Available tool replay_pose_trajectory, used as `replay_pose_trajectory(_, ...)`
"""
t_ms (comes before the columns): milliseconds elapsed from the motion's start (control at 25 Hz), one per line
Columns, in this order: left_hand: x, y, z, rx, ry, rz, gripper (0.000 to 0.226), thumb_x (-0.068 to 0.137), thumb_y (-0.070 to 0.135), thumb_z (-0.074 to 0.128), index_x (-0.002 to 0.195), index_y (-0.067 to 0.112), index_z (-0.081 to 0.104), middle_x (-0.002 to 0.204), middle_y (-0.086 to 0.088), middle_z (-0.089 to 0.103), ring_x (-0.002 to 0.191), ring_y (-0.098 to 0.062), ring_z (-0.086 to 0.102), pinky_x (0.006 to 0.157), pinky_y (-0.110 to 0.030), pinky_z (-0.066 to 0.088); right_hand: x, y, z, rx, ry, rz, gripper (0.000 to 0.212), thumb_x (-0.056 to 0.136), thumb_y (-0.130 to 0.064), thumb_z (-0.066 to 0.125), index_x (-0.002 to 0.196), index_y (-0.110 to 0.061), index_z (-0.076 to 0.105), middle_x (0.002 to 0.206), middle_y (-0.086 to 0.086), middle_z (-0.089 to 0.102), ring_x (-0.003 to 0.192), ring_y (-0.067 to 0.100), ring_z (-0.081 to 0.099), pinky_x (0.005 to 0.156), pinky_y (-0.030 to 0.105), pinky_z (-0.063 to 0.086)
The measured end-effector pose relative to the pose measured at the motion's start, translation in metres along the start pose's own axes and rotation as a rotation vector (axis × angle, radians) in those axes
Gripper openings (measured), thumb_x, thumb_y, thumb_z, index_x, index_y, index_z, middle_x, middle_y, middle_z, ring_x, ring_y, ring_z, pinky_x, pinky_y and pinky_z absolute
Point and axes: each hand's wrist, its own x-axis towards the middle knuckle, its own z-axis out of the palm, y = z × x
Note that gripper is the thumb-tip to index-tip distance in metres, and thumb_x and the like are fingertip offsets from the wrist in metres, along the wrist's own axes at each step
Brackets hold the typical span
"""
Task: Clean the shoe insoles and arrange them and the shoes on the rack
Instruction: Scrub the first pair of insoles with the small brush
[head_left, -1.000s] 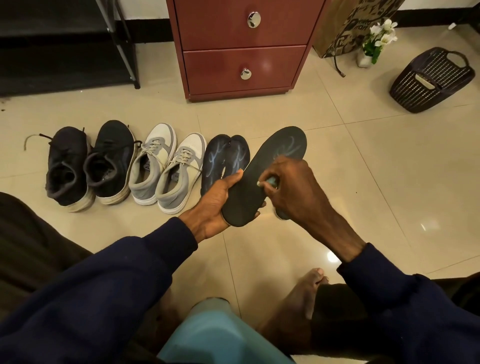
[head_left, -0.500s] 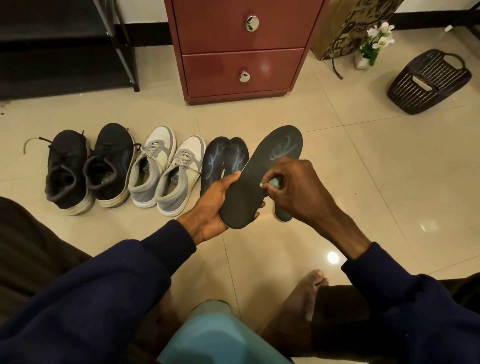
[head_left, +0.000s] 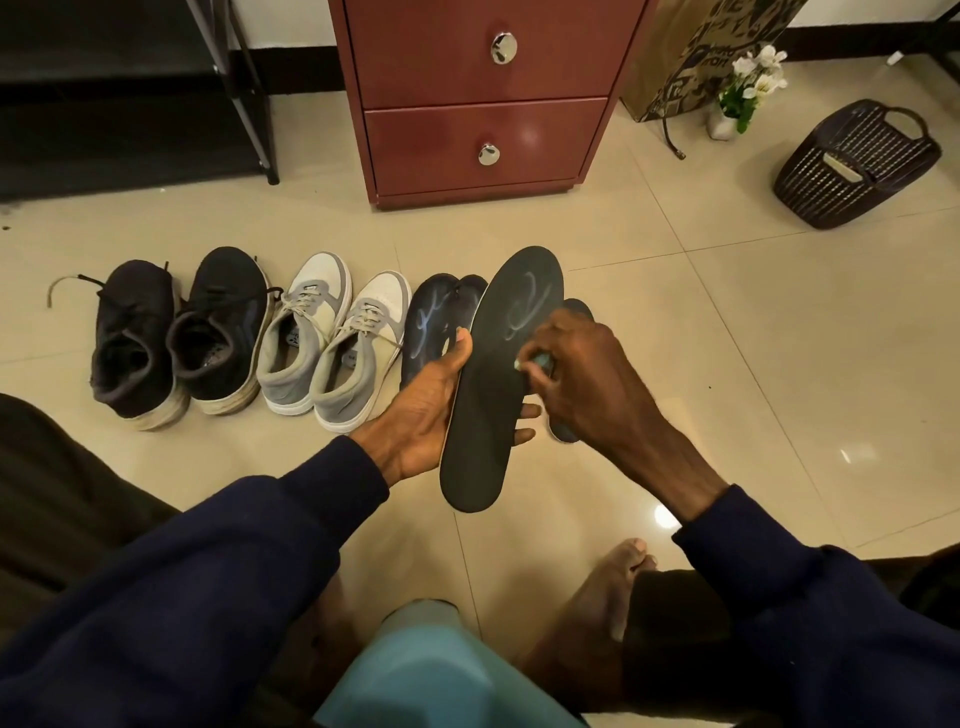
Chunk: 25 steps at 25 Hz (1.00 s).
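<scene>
Insole (head_left: 485, 415) has tipped a bit more upright since a second ago, so its toe end now overlaps more of the dark pair of insoles (head_left: 431, 317) lying on the floor (head_left: 727, 364) behind it. The left hand (head_left: 421, 415) grips its edge, thumb on top, fingers (head_left: 525, 435) curled underneath. The right hand (head_left: 587, 384) pinches a small teal thing (head_left: 543, 361) against the middle; it's mostly buried in the fingers, so no idea what it is. A third insole (head_left: 579, 306) peeks out behind that hand. Left of all this sit black sneakers (head_left: 223, 332) and grey-and-white sneakers (head_left: 358, 358). Further back: a red-brown drawer cabinet (head_left: 483, 130) with shiny knobs, a black metal rack (head_left: 249, 104) cut off at the edge, a woven dark basket (head_left: 857, 166), a patterned paper bag (head_left: 691, 57) and white flowers (head_left: 758, 67). The held insole is flat matte black with pale squiggles, and the tiles are glossy beige.
</scene>
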Motion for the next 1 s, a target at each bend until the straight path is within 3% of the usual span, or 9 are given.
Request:
replay_pose_trajectory(120, -0.002, 0.002, 0.003, -0.015, 0.036, 0.017, 0.062, 0.107, 0.057, 0.033, 0.143, 0.014, 0.058, 0.131, -0.017, 0.068, 0.112, -0.036, 0.068, 0.103, -0.058, 0.051, -0.003, -0.001, 0.002, 0.053, 0.108, 0.012, 0.015, 0.082, -0.011, 0.078, 0.096, -0.010, 0.075, 0.098, 0.007, 0.066, 0.085, 0.019, 0.061, 0.074, 0.025, 0.051)
replay_pose_trajectory(280, -0.002, 0.001, 0.000, -0.042, 0.091, 0.026, 0.054, 0.108, 0.050, 0.041, 0.144, 0.014, 0.058, 0.126, -0.013, 0.069, 0.100, -0.027, 0.072, 0.090, -0.043, 0.059, -0.015, -0.023, 0.005, 0.185, -0.221, -0.173, 0.014, 0.081, -0.014, 0.080, 0.095, -0.013, 0.077, 0.092, 0.000, 0.067, 0.080, 0.009, 0.059, 0.071, 0.017, 0.048)
replay_pose_trajectory(440, -0.004, -0.002, 0.007, 0.022, 0.022, -0.010, 0.061, 0.108, 0.053, 0.033, 0.144, 0.010, 0.056, 0.132, -0.021, 0.066, 0.109, -0.036, 0.067, 0.092, -0.051, 0.056, 0.005, 0.009, -0.008, 0.035, 0.052, 0.016, 0.014, 0.078, -0.006, 0.078, 0.091, -0.013, 0.077, 0.092, 0.005, 0.068, 0.080, 0.020, 0.063, 0.070, 0.028, 0.052)
replay_pose_trajectory(520, -0.004, -0.003, 0.005, 0.047, 0.006, -0.021, 0.064, 0.109, 0.054, 0.031, 0.146, 0.008, 0.054, 0.140, -0.025, 0.060, 0.115, -0.038, 0.061, 0.097, -0.052, 0.052, 0.005, 0.018, -0.011, 0.079, 0.153, 0.121, 0.016, 0.075, -0.005, 0.078, 0.088, -0.013, 0.078, 0.088, 0.003, 0.068, 0.075, 0.017, 0.062, 0.068, 0.031, 0.055)
replay_pose_trajectory(640, -0.006, -0.001, 0.003, 0.037, 0.096, -0.007, 0.053, 0.108, 0.050, 0.041, 0.134, 0.012, 0.067, 0.125, -0.020, 0.069, 0.102, -0.033, 0.070, 0.091, -0.049, 0.057, -0.010, -0.015, -0.002, 0.290, -0.028, 0.017, 0.012, 0.078, -0.007, 0.079, 0.087, -0.015, 0.078, 0.085, -0.003, 0.068, 0.070, 0.004, 0.058, 0.064, 0.018, 0.050)
replay_pose_trajectory(720, -0.007, -0.002, 0.002, 0.059, 0.160, 0.036, 0.045, 0.106, 0.045, 0.047, 0.122, 0.011, 0.073, 0.115, -0.016, 0.073, 0.094, -0.027, 0.073, 0.084, -0.040, 0.062, -0.020, -0.036, 0.005, 0.289, -0.213, -0.115, 0.011, 0.081, -0.010, 0.079, 0.090, -0.016, 0.078, 0.090, -0.004, 0.068, 0.075, 0.004, 0.060, 0.068, 0.010, 0.048)
replay_pose_trajectory(760, -0.007, -0.002, 0.003, 0.060, 0.163, 0.042, 0.045, 0.106, 0.045, 0.048, 0.122, 0.011, 0.073, 0.113, -0.015, 0.073, 0.091, -0.027, 0.074, 0.081, -0.040, 0.062, -0.019, -0.036, 0.005, 0.251, -0.223, -0.150, 0.012, 0.081, -0.010, 0.079, 0.091, -0.015, 0.079, 0.091, -0.003, 0.069, 0.078, 0.005, 0.061, 0.070, 0.011, 0.049)
replay_pose_trajectory(920, -0.008, 0.001, 0.008, 0.074, 0.049, -0.024, 0.058, 0.107, 0.052, 0.040, 0.143, 0.010, 0.058, 0.133, -0.022, 0.065, 0.108, -0.039, 0.067, 0.089, -0.050, 0.056, 0.004, 0.002, -0.008, 0.086, 0.107, 0.089, 0.011, 0.080, -0.008, 0.077, 0.090, -0.013, 0.078, 0.093, 0.006, 0.069, 0.079, 0.019, 0.065, 0.072, 0.028, 0.055)
replay_pose_trajectory(1000, -0.007, 0.000, 0.006, 0.080, 0.019, -0.036, 0.061, 0.107, 0.053, 0.039, 0.146, 0.009, 0.055, 0.139, -0.024, 0.061, 0.112, -0.039, 0.064, 0.091, -0.051, 0.055, 0.003, 0.009, -0.009, 0.048, 0.186, 0.159, 0.010, 0.081, -0.011, 0.077, 0.090, -0.014, 0.077, 0.094, 0.004, 0.070, 0.081, 0.019, 0.065, 0.073, 0.027, 0.055)
